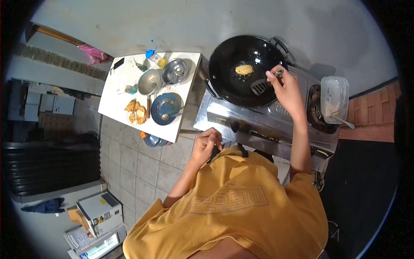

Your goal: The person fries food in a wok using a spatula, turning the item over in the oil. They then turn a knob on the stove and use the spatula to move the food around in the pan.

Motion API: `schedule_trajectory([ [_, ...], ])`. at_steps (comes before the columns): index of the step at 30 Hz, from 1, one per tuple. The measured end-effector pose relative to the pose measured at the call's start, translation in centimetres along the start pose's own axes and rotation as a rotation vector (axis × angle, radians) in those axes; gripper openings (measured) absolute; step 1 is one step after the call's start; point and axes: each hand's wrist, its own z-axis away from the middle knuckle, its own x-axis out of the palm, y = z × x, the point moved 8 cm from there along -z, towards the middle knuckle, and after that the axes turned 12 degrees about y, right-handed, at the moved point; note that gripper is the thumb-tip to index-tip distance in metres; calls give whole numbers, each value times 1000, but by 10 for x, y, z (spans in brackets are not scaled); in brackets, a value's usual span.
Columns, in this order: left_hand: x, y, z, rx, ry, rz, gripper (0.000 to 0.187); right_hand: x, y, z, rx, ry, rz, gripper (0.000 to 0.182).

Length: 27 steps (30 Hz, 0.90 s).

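My right hand is closed round the handle of a slotted spatula, above the right side of a black wok. The spatula's slotted head is inside the wok, just right of and below a golden fried piece of food. Small bubbles surround this piece in the oil. My left hand is held before my body, near the stove's front left corner. Its fingers are curled in, and nothing shows in them.
The steel stove carries the wok; a plastic tub with a spoon stands at its right. On the white table are a blue plate, metal bowls, fried pieces and a blue-capped bottle.
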Motion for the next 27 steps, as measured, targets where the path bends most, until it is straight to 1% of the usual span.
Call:
schedule_trajectory([
  [3, -15, -1, -16, 54, -99, -25, 54, 5, -11, -8, 4, 29, 51, 28],
  [4, -19, -3, -22, 56, -92, -16, 54, 8, -13, -11, -4, 24, 59, 28],
  [6, -18, -8, -28, 22, -61, -21, 51, 9, -3, -11, 86, 28, 14, 28],
  [7, -16, -6, -30, 37, -22, -20, 52, 10, -2, -11, 84, 9, 25, 28],
  [10, -5, -12, -25, -76, 119, 61, 53, 17, 2, -15, 55, -43, 26, 28],
  [11, 3, -9, -24, -69, 125, 61, 53, 21, 7, -16, 63, -61, 3, 28],
  [13, 15, -12, -13, -149, 165, 166, 51, 24, 17, -15, 90, -115, 9, 29],
  [14, 20, -11, -9, -153, 159, 160, 51, 24, 20, -16, 97, -112, 6, 29],
  [16, 33, 2, -4, -15, 60, 63, 50, 27, 19, -21, 76, -136, -28, 28],
  [21, 28, -1, -3, -14, 15, 78, 50, 21, 7, -27, 5, -56, -109, 28],
  [23, 23, -1, -6, -27, 31, 69, 54, 18, 4, -26, 22, -57, -40, 29],
  [27, 14, 6, -8, 22, 50, 53, 53, 20, 8, -23, 39, -72, 4, 29],
])
